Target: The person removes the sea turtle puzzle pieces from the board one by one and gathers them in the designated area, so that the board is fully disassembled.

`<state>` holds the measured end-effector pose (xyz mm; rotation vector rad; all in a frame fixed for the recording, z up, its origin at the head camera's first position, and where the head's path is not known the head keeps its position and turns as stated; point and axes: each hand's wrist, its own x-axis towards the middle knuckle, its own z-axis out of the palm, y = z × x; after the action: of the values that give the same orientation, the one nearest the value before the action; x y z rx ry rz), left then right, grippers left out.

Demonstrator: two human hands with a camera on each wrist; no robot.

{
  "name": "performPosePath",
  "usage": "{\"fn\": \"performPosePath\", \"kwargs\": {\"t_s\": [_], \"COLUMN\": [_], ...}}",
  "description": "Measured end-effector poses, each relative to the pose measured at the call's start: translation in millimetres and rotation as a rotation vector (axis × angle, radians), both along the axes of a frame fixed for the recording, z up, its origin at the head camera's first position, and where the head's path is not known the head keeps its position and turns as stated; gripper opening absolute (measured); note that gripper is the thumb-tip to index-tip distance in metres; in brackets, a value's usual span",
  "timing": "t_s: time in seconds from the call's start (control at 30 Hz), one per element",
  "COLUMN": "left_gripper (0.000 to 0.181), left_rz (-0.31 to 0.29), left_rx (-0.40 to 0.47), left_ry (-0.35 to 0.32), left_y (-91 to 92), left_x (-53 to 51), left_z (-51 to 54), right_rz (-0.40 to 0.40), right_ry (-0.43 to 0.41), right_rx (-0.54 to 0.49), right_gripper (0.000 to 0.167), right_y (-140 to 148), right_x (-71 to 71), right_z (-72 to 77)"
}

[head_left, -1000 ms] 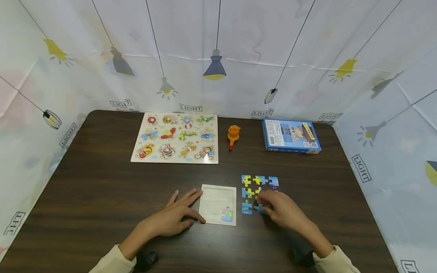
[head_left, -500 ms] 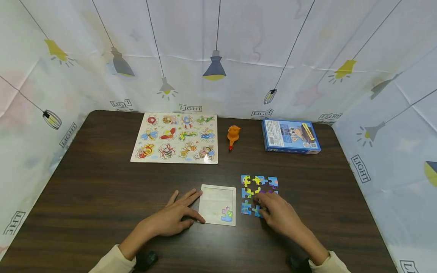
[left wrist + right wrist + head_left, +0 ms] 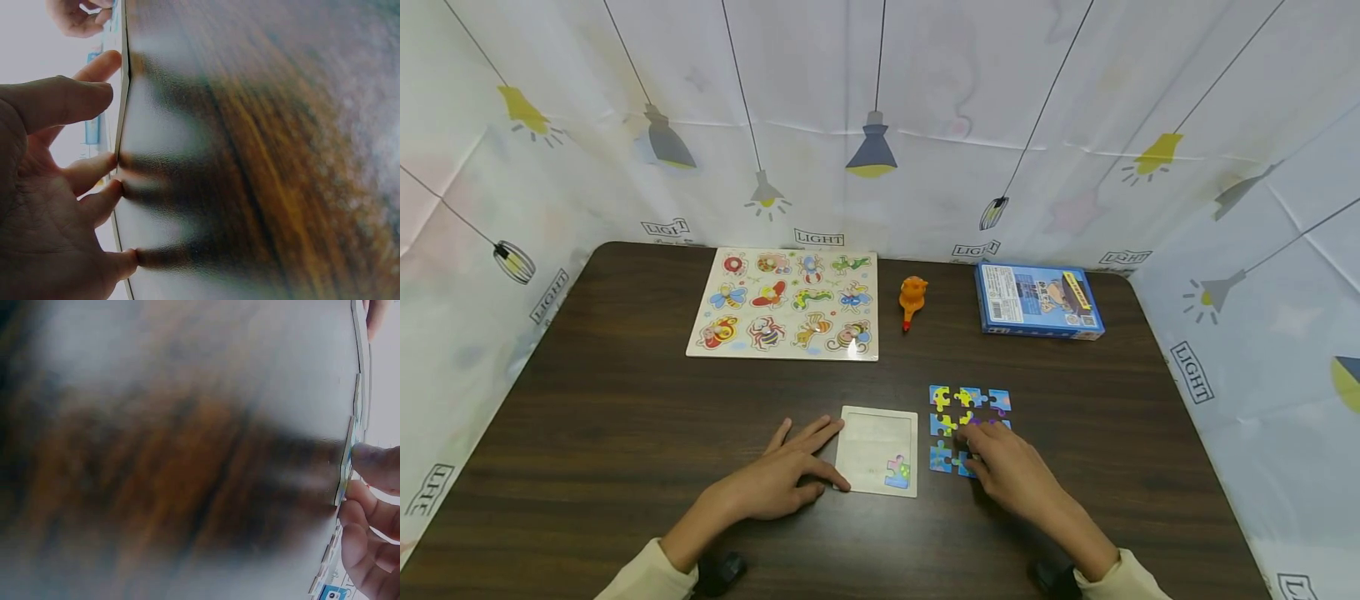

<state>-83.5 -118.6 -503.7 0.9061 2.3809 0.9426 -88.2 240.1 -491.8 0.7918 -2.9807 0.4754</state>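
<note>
My left hand (image 3: pixel 782 475) lies with spread fingers against the left edge of a pale square puzzle tray (image 3: pixel 865 437). Its fingertips (image 3: pixel 114 187) touch the tray's rim in the left wrist view. One pink, green and blue jigsaw piece (image 3: pixel 898 472) sits in the tray's lower right corner. To the right, several blue and yellow jigsaw pieces (image 3: pixel 940 457) lie in loose rows. My right hand (image 3: pixel 1015 467) reaches over them and pinches a jigsaw piece (image 3: pixel 344 465) low on the table with thumb and curled fingers. The hand partly covers that piece and its neighbours.
Behind stands a white board of insect pictures (image 3: pixel 782 304), with an orange animal-shaped toy (image 3: pixel 913 297) beside it. A blue box (image 3: pixel 1040 300) lies at the back right. A printed curtain (image 3: pixel 820 125) borders the dark table (image 3: pixel 587 417).
My right hand has moved slightly left and toward me, and the lower middle jigsaw piece has slid the same way. The left hand and the tray stay nearly still.
</note>
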Motion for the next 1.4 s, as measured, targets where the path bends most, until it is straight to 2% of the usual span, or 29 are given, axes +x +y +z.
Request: {"fn": "performPosePath", "kwargs": {"t_s": [0.33, 0.63, 0.77, 0.83, 0.93, 1.1, 1.23, 1.4], "left_gripper": [0.032, 0.033, 0.032, 0.032, 0.033, 0.032, 0.031, 0.032], "left_rz": [0.004, 0.008, 0.012, 0.015, 0.016, 0.000, -0.012, -0.003], "left_rx": [0.000, 0.000, -0.003, -0.006, -0.004, 0.041, 0.037, -0.005], "left_ry": [0.004, 0.005, 0.005, 0.006, 0.010, 0.009, 0.002, -0.004], "left_y": [-1.4, -1.6, -2.1, -2.7, -3.6, -3.6, -1.8, -0.1], "left_x": [0.3, 0.2, 0.8, 1.0, 1.3, 0.2, -1.2, -1.9], "left_z": [2.0, 4.1, 4.8, 4.3, 3.9, 1.7, 0.2, -0.3], "right_rz": [0.000, -0.036, -0.035, -0.010, 0.075, 0.205, 0.242, 0.242], "right_ry": [0.064, 0.022, 0.047, 0.083, 0.111, 0.059, 0.032, 0.015], "right_rx": [0.006, -0.006, -0.015, -0.020, -0.043, -0.031, 0.037, 0.081], "right_gripper": [0.037, 0.036, 0.035, 0.036, 0.040, 0.038, 0.034, 0.031], "right_y": [1, 2, -2, -8, -21, -43, -57, -66], "right_x": [-0.8, -4.1, -5.4, -7.0, -10.6, -12.5, -10.4, -8.4], "right_z": [-1.8, 1.8, 4.4, 6.8, 10.9, 11.5, 8.2, 4.7]}}
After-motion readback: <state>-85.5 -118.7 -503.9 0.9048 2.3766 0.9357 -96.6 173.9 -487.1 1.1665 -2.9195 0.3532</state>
